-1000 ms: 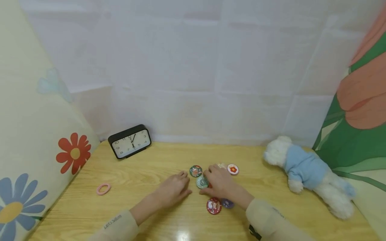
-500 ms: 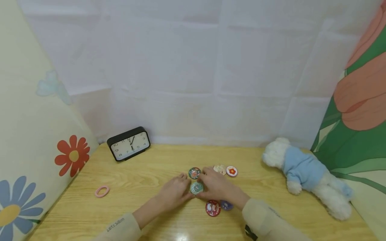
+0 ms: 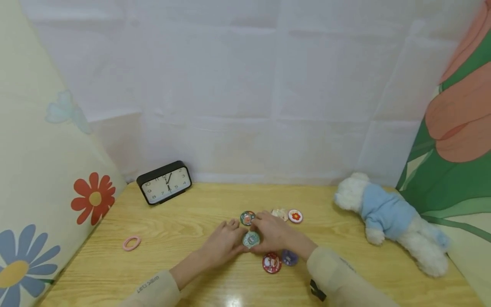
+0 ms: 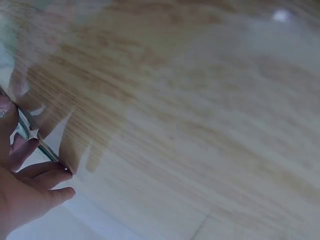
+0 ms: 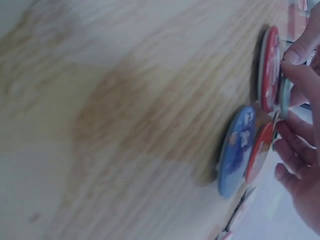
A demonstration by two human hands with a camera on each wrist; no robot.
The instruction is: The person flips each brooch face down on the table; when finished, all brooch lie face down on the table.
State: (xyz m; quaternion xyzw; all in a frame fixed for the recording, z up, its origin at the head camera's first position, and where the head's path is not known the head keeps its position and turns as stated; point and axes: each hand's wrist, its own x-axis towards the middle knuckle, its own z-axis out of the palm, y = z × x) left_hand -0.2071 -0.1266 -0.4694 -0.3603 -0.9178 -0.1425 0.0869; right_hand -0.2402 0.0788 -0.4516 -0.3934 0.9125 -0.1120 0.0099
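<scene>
Between my two hands is a pale green round pin badge [image 3: 251, 239], its printed face up. The left hand [image 3: 225, 243] pinches its left edge; in the left wrist view fingertips meet the badge's thin rim [image 4: 48, 150]. From the other side, the right hand [image 3: 274, 232] grips the right edge. Just behind them lies a dark green badge [image 3: 247, 218]. A red badge [image 3: 272, 262] and a purple badge [image 3: 289, 257] sit below the right hand. An orange-red badge [image 5: 259, 152] shows in the right wrist view, but the right hand hides it from the head view.
Beyond the right hand lie a cream badge [image 3: 280, 214] and a white badge with a red flower [image 3: 295, 215]. A black alarm clock [image 3: 165, 183] stands back left, a pink ring [image 3: 131, 243] at left. A plush toy in blue [image 3: 387, 217] lies at right on the wooden table [image 3: 215, 200].
My right hand has brought the pale green badge left and slightly nearer. The left hand, apart from it at first, has closed on its left edge.
</scene>
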